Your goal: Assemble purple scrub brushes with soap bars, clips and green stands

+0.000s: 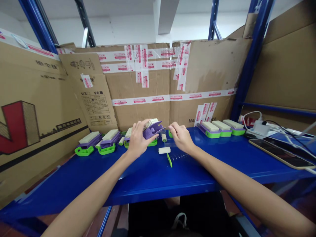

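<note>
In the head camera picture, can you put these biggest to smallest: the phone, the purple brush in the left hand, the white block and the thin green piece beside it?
1. Phone
2. Purple brush, partly covered
White block and thin green piece: too alike in length to rank.

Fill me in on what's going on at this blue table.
The left hand holds a bristled purple brush. The right hand is raised close by; whether it grips anything is unclear. Below lie a white piece and a green piece, and three more brushes sit toward the right.
</note>
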A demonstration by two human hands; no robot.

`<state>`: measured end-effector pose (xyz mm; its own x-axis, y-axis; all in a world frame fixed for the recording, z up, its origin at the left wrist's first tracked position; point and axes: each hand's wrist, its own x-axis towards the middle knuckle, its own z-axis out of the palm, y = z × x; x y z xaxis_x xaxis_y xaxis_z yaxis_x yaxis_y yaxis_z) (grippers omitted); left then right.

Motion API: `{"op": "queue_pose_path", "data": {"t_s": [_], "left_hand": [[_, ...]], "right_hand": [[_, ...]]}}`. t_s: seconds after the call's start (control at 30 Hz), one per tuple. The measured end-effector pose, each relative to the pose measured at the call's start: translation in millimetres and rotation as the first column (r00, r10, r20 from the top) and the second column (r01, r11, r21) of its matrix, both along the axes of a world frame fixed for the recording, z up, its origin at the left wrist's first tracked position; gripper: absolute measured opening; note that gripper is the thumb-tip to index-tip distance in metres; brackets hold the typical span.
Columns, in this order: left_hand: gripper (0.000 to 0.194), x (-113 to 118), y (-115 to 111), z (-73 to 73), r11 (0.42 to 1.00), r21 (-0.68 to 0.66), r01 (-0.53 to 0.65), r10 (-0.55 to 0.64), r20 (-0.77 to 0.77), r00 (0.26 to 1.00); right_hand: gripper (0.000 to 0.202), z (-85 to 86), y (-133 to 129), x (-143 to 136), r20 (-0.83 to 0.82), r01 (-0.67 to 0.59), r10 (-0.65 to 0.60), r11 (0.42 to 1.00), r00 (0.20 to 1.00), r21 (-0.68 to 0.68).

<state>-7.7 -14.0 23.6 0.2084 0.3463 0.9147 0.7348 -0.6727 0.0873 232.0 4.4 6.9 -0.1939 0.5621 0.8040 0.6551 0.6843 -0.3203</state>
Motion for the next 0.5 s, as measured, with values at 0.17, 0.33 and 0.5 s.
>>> {"op": "queue_pose_path", "data": {"t_s": [0.17,0.33,0.5], "left_hand": [[0.065,-0.1,-0.8,1.1,1.0,-0.01,0.01,-0.01,-0.003,1.0],[0.064,0.0,-1.6,1.4,1.0,-0.015,0.007,-0.007,-0.013,1.0],[0.065,-0.4,-1.2,-0.2,1.0,-0.016,-0.015,0.014,-0.031,0.999]], "right_hand": [[0.037,0.5,-0.2,0.0,-0.005,0.002,-0.003,1.0,1.0,-0.006],[0.039,1.1,-0.8,0.4,0.011,0.013,-0.012,1.0,1.0,-0.02],[0.04,1.4,-1.7,0.9,0.019,0.016,-0.016,1.0,1.0,-0.026]]}}
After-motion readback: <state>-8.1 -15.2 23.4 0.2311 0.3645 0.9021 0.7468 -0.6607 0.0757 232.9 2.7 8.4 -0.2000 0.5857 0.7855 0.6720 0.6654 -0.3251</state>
